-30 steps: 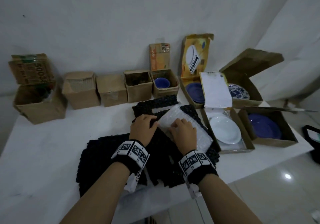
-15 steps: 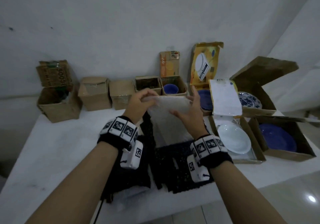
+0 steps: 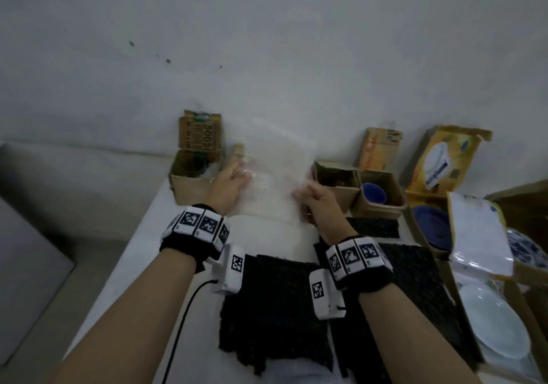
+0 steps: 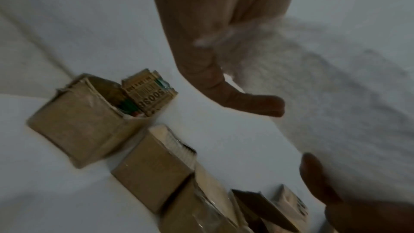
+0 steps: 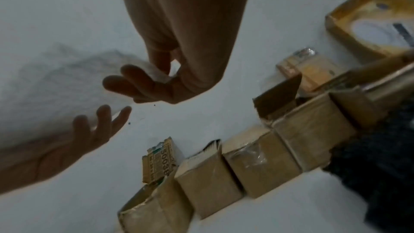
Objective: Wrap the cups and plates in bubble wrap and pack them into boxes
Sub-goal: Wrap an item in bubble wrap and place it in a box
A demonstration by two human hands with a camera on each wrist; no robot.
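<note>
Since half a second ago, both hands have carried the translucent sheet of bubble wrap (image 3: 274, 173) up and to the left, away from the black textured mats (image 3: 299, 309) at the near edge of the white table (image 3: 142, 235); it now hangs spread in front of the closed brown cardboard boxes (image 5: 228, 171) along the table's far edge. Left hand (image 3: 229, 180) holds the sheet's left edge, fingers extended behind it and thumb in front. Right hand (image 3: 318, 198) pinches the right edge between thumb and forefinger, the other fingers loosely extended. Open boxes line the far and right edges: one holds a blue cup (image 3: 374, 193), another a dark blue plate (image 3: 431, 225), another a blue-patterned plate (image 3: 527, 248). A white plate (image 3: 495, 321) lies in a box at the near right corner. The open box with a printed flap (image 3: 197, 158) stands at the far left. Motion blur softens the sheet in both wrist views.
</note>
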